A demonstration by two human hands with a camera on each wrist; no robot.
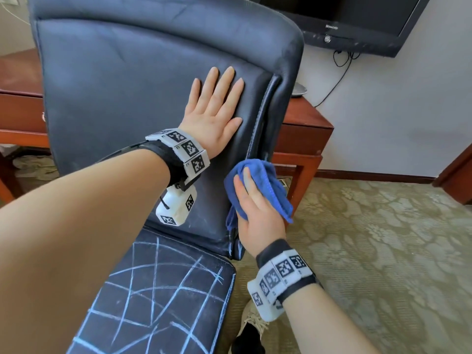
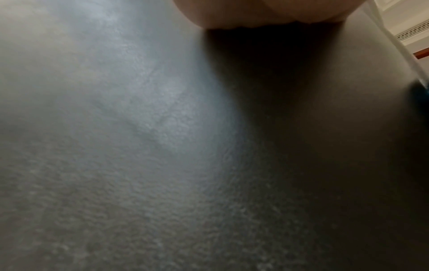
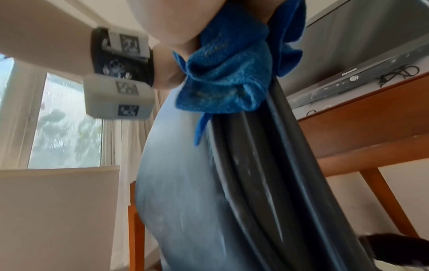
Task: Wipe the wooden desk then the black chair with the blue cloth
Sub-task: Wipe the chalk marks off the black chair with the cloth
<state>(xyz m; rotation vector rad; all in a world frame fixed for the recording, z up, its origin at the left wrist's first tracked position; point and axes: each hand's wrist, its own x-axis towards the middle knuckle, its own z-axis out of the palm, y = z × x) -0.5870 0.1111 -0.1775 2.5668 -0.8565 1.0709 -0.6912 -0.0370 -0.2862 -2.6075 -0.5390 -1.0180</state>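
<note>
The chair (image 1: pixel 143 80) stands turned with its backrest facing the person, and behind it the desk (image 1: pixel 304 129) runs along the wall. The left hand (image 1: pixel 213 116) lies flat on the backrest near its right edge, fingers (image 1: pixel 224 85) straight and slightly spread, palm pressed to the leather and holding nothing. In the left wrist view only the heel of that hand (image 2: pixel 262 14) shows at the top, against the grainy dark leather of the chair (image 2: pixel 139 146).

The cloth (image 1: pixel 258 185) is bunched low on the backrest's right edge, over the dark piping there. The right hand (image 1: pixel 258 213) presses it against the chair, fingers laid over the top of the bundle and bent lightly round it, with folds sticking out past the fingertips and below the palm. From the right wrist view the cloth (image 3: pixel 223 78) hangs crumpled under the hand, touching the chair's side seam (image 3: pixel 250 165), one corner trailing down.

The seat (image 1: pixel 158 297) below carries pale chalk lines in a crossed grid. A TV (image 1: pixel 339 19) sits above the desk's right end, its cables hanging down the wall. Patterned carpet (image 1: pixel 383 251) covers the floor on the right.
</note>
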